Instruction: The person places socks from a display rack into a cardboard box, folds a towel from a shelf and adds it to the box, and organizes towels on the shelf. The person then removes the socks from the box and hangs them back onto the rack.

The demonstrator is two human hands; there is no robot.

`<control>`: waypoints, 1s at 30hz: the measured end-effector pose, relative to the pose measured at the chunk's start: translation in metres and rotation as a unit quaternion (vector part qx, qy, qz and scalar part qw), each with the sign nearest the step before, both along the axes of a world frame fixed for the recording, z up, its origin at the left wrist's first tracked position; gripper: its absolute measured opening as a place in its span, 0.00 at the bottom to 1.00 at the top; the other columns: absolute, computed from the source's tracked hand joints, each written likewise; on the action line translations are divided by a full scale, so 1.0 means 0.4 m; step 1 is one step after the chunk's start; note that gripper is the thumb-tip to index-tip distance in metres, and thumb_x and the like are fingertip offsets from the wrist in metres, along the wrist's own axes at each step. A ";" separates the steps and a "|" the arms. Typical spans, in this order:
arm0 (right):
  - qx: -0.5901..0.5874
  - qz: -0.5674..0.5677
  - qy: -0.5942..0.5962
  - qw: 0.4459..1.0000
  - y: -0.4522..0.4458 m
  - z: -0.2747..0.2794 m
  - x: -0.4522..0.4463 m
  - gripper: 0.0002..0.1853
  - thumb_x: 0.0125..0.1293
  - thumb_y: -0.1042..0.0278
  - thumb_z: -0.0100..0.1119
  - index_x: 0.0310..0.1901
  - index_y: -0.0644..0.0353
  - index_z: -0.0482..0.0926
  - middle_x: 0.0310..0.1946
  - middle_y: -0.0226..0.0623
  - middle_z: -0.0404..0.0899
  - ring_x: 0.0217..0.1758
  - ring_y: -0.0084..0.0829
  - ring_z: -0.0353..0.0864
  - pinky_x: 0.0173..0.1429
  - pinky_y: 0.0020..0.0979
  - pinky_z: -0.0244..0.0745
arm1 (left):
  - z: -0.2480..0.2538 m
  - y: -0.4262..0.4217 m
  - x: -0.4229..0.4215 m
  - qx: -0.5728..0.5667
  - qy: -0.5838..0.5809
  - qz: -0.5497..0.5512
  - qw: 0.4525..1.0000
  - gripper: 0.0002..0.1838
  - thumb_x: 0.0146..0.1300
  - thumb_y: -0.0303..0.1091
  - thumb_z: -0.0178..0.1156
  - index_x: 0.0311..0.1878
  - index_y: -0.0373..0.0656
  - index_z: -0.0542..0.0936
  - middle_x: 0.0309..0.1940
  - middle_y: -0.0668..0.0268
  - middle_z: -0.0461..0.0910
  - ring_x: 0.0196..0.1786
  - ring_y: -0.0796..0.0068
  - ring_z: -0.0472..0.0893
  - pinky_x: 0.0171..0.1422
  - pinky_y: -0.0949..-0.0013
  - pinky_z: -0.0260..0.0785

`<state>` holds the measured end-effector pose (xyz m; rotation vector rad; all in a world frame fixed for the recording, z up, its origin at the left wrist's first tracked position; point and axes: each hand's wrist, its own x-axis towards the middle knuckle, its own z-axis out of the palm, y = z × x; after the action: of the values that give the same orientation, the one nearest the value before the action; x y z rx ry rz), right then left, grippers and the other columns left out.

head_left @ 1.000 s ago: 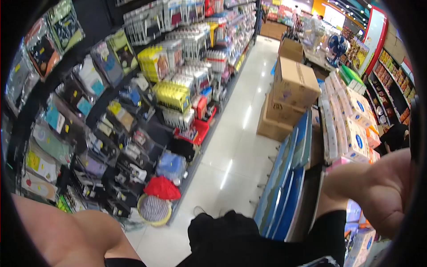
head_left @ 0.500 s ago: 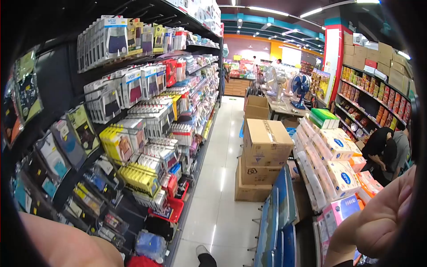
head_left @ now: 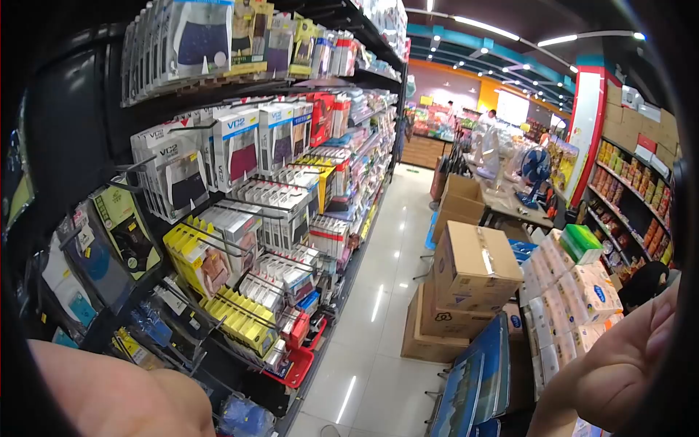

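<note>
At the lower left edge my left hand [head_left: 124, 393] shows only as a blurred wrist and palm base, its fingers hidden, below the hanging packets. At the lower right my right hand [head_left: 626, 357] is raised beside the stacked tissue packs [head_left: 575, 298]; its fingertips curl in near the dark view edge, and what they hold, if anything, is hidden. To the left, boxed underwear [head_left: 240, 149] and yellow packs [head_left: 244, 320] hang on hooks. A red basket [head_left: 295, 365] stands low on the shelf.
Cardboard boxes [head_left: 473, 266] are stacked right of the tiled aisle [head_left: 368, 320], with blue boards [head_left: 466, 386] leaning before them. Farther back are a table [head_left: 517, 207] and a blue fan [head_left: 535, 166]. A person's dark head [head_left: 648, 280] shows at the right.
The view has tilted up from the floor and the aisle's far end now shows. The boxes look nearer. Both hands remain raised at the sides.
</note>
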<state>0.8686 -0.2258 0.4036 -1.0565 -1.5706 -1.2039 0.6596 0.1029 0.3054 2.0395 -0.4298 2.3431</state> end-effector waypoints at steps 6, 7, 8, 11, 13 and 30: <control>-0.006 -0.025 -0.023 0.999 0.004 0.009 0.106 0.15 0.68 0.61 0.47 0.47 0.57 0.81 0.33 0.32 0.73 0.37 0.29 0.67 0.43 0.32 0.59 | 0.036 0.072 0.076 0.015 0.013 -0.017 1.000 0.22 0.63 0.41 0.66 0.57 0.48 0.72 0.44 0.59 0.78 0.43 0.59 0.76 0.47 0.58 0.69; -0.001 -0.025 -0.026 0.999 0.007 0.010 0.128 0.15 0.68 0.61 0.47 0.47 0.57 0.81 0.33 0.32 0.73 0.37 0.29 0.67 0.42 0.31 0.59 | 0.046 0.079 0.090 0.017 0.019 -0.021 0.999 0.22 0.63 0.41 0.66 0.56 0.48 0.72 0.44 0.59 0.78 0.43 0.59 0.76 0.47 0.58 0.69; 0.009 -0.024 -0.030 0.999 0.011 0.008 0.150 0.15 0.68 0.61 0.46 0.47 0.56 0.81 0.32 0.32 0.73 0.37 0.29 0.66 0.42 0.31 0.58 | 0.052 0.080 0.109 0.020 0.023 -0.024 0.999 0.22 0.63 0.41 0.66 0.56 0.48 0.72 0.44 0.59 0.78 0.43 0.59 0.76 0.47 0.58 0.69; 0.041 -0.013 -0.016 0.999 0.045 -0.020 0.215 0.16 0.67 0.62 0.45 0.48 0.55 0.81 0.35 0.30 0.71 0.38 0.28 0.64 0.42 0.31 0.57 | 0.061 0.076 0.173 0.032 0.025 -0.032 0.999 0.22 0.63 0.41 0.66 0.56 0.49 0.71 0.44 0.60 0.78 0.43 0.59 0.76 0.47 0.58 0.69; 0.065 -0.036 -0.019 0.997 0.082 -0.038 0.254 0.18 0.67 0.62 0.44 0.51 0.55 0.81 0.36 0.30 0.72 0.39 0.28 0.63 0.42 0.31 0.57 | 0.069 0.062 0.216 0.034 0.031 -0.036 0.998 0.22 0.63 0.41 0.66 0.56 0.49 0.71 0.44 0.60 0.78 0.43 0.59 0.76 0.47 0.58 0.68; -0.041 0.108 -0.017 0.993 -0.077 -0.006 0.955 0.19 0.71 0.58 0.52 0.59 0.55 0.77 0.47 0.33 0.79 0.42 0.30 0.66 0.44 0.31 0.62 | -0.058 -0.180 0.821 -0.074 0.100 -0.022 0.992 0.22 0.61 0.40 0.67 0.56 0.51 0.71 0.43 0.62 0.78 0.43 0.61 0.75 0.47 0.58 0.67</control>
<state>1.2506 -0.2565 0.4013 -0.8949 -1.7252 -1.0237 0.9880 0.0309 0.2820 2.1421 -0.2822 2.0499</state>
